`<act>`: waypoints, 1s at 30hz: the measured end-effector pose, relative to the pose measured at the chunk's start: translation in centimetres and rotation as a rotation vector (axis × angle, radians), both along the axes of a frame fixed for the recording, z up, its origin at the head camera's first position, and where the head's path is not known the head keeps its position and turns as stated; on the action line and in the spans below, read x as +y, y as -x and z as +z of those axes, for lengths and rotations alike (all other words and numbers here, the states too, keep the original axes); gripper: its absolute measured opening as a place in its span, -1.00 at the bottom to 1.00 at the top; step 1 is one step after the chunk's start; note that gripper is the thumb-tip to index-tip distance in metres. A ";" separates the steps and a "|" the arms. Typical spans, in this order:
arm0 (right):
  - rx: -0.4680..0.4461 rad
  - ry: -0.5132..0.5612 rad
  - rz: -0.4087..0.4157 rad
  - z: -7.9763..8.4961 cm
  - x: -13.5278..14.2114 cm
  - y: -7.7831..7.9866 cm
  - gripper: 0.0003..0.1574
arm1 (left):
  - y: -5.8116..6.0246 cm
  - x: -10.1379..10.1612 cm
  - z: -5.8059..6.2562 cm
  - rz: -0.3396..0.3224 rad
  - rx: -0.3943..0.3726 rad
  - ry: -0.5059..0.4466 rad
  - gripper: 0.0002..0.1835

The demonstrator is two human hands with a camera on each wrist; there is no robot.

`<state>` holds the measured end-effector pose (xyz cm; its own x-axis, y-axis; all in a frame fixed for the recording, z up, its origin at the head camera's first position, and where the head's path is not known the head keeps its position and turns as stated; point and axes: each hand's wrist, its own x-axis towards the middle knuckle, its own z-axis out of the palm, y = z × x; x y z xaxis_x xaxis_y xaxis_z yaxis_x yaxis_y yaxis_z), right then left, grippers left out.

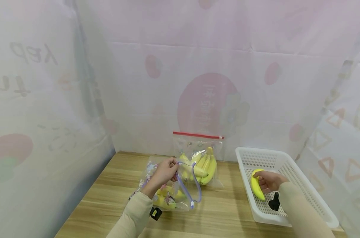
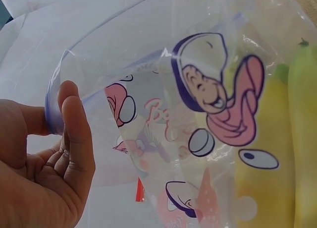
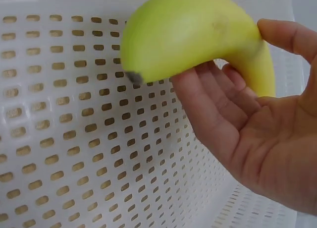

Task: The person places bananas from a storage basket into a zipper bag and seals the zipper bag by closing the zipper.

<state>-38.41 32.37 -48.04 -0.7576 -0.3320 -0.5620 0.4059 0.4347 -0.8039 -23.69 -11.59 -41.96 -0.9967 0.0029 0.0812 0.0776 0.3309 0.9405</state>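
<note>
In the head view my left hand (image 1: 167, 170) pinches the purple-edged mouth of a clear printed zip bag (image 1: 181, 203), whose opening gapes to the right. Bananas (image 2: 267, 153) lie inside that bag, behind cartoon prints. My right hand (image 1: 270, 181) holds a single yellow banana (image 1: 256, 185) over the white basket (image 1: 242, 165). The right wrist view shows the thumb on one side of the banana and the fingers curled beneath it, its dark tip pointing left above the perforated basket wall.
Behind the left hand a second clear bag with a red zip (image 1: 198, 135) stands against the curtain, with a bunch of bananas (image 1: 208, 167) in it. The wooden table (image 1: 227, 205) meets printed curtains (image 1: 132, 99) at the back and both sides.
</note>
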 end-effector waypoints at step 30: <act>0.088 0.470 0.060 3.0 0.0 -0.9 -0.81 | -0.7 0.6 -0.1 0.010 -0.009 -0.040 -0.86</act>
